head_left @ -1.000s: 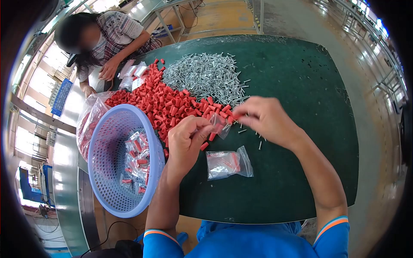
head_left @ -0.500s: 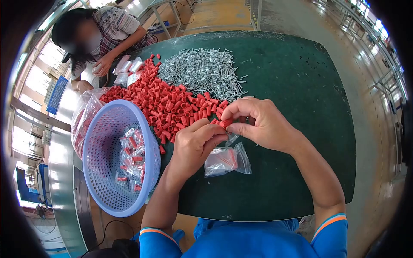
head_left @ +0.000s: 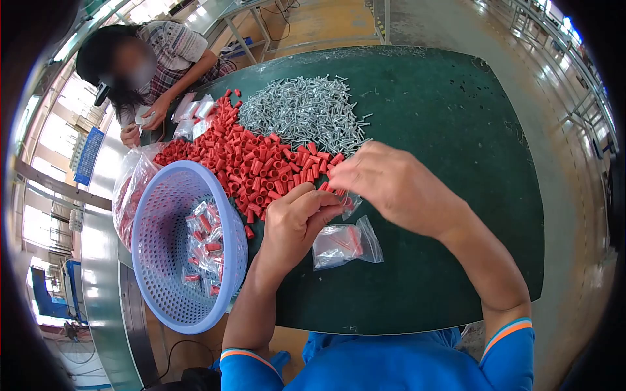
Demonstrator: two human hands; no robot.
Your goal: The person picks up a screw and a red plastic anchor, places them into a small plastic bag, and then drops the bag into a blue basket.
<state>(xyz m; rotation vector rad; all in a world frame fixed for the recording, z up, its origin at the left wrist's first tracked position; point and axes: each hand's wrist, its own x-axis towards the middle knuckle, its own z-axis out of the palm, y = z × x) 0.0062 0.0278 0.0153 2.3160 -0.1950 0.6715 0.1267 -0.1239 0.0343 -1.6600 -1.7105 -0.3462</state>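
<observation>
My left hand is closed, pinching a small clear plastic bag by its edge. Something red shows at the bag, partly covered by my fingers. Just above and to the right, my right hand hovers with its fingers stretched out, slightly blurred; I see nothing held in it. Its fingertips are near the edge of a heap of red ribbed plastic caps. Behind the caps lies a pile of silver screws. Below my hands, a larger clear bag holding small clear bags and something red lies on the table.
A purple perforated basket at the left holds several filled clear bags. Beside it stands a large clear sack. Across the green table, a person handles something white near several packets.
My right hand has let go of a red cap at the small bag and moved up and away. My left hand keeps its pinch. The view has shifted slightly.
</observation>
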